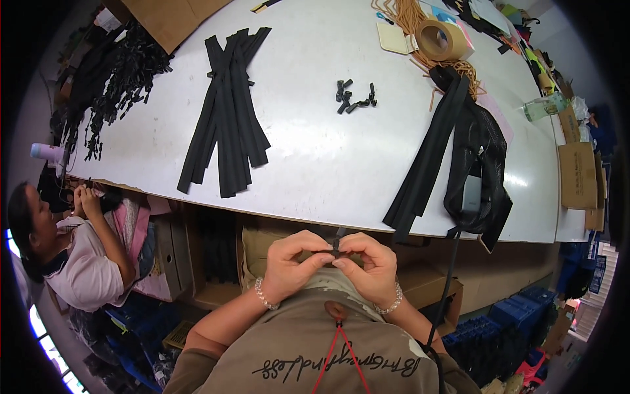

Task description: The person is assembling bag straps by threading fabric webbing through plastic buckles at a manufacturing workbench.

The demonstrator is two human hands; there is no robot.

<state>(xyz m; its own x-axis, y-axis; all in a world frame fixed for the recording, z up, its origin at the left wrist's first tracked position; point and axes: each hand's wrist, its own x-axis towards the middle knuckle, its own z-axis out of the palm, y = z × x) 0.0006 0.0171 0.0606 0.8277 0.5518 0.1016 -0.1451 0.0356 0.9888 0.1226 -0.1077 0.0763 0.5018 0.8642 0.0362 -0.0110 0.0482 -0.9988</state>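
Note:
My left hand (pixel 290 261) and my right hand (pixel 371 264) meet in front of my body, just off the table's near edge. Thumbs and forefingers of both pinch a small black piece (pixel 338 238) between them; part of it sticks up above the fingertips. Its exact kind is too small to tell. Several small black pieces (pixel 354 98) that look alike lie in a loose group on the white table (pixel 308 157). To their left, flat black strips (pixel 230 118) are stacked crosswise. More long black strips (pixel 426 164) lie at the right.
A black mesh bag (pixel 482 151) with a grey device (pixel 471 194) lies at the right, its cable hanging past the edge. Behind are a tape roll (pixel 436 41) and tan cords (pixel 400 12). Black tangled pieces (pixel 125 72) cover the far left. A co-worker (pixel 85 256) sits left.

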